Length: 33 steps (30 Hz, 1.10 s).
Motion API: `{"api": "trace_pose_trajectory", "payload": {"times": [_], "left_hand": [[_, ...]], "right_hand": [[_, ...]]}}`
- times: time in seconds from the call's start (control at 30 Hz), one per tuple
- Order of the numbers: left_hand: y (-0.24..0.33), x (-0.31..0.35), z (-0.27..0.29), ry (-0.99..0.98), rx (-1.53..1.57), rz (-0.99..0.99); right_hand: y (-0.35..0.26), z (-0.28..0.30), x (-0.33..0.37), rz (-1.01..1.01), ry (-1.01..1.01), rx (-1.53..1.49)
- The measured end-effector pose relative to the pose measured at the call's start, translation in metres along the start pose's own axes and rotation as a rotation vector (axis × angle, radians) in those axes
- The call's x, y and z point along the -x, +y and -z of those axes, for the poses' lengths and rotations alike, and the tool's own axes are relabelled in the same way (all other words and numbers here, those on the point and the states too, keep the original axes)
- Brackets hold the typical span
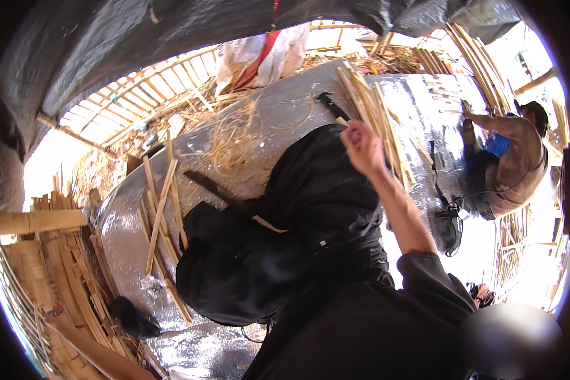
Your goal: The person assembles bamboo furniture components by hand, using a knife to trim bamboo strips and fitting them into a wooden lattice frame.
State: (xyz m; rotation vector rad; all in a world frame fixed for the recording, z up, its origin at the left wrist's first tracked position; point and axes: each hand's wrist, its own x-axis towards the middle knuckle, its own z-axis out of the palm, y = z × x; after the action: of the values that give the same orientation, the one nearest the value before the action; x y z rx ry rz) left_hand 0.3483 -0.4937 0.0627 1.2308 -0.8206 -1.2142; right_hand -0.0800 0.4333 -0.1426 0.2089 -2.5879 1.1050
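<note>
My right hand (363,149), its fingers curled, is at the pale end of a dark narrow tool (332,106) above the grey sheet; its grip is partly hidden. At the far left, my left hand (58,318) reaches over a stack of split bamboo (39,269). Its small fingers look closed, but what they hold cannot be made out. A long dark-bladed knife (216,189) with a pale handle lies across my black-clothed legs (310,209). Thin shavings (231,139) are tangled on the sheet beyond the blade.
Bamboo strips lie left of my legs (160,215) and in a bundle (377,117) past my right hand. A co-worker (519,158) sits on the right, beside a black cord and bag (449,221). A dark tarp (190,31) hangs overhead; a bamboo rail (152,88) runs behind.
</note>
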Motion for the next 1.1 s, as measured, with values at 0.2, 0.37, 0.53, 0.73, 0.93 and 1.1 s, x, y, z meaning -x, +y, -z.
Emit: {"api": "trace_pose_trajectory", "payload": {"times": [0.2,0.37,0.53,0.73,0.93,1.1], "left_hand": [[-0.056,0.122,-0.097,-0.322,-0.191,0.044],[-0.100,0.231,-0.134,-0.673,-0.372,0.035],[-0.122,0.393,-0.162,-0.764,-0.668,-0.088],[-0.170,0.454,-0.137,-0.925,-0.886,-0.130],[-0.238,0.505,-0.136,-0.951,-0.876,-0.029],[-0.278,0.595,-0.161,-1.112,-0.742,0.079]], "right_hand": [[0.195,0.060,-0.016,-0.404,-0.094,0.308],[0.210,0.003,-0.051,-0.240,-0.228,0.204],[0.232,-0.054,-0.079,-0.107,-0.376,0.390],[0.227,-0.075,-0.100,-0.148,-0.627,0.456],[0.251,-0.061,-0.100,-0.148,-0.222,0.192],[0.265,-0.016,-0.138,-0.289,-0.022,0.209]]}}
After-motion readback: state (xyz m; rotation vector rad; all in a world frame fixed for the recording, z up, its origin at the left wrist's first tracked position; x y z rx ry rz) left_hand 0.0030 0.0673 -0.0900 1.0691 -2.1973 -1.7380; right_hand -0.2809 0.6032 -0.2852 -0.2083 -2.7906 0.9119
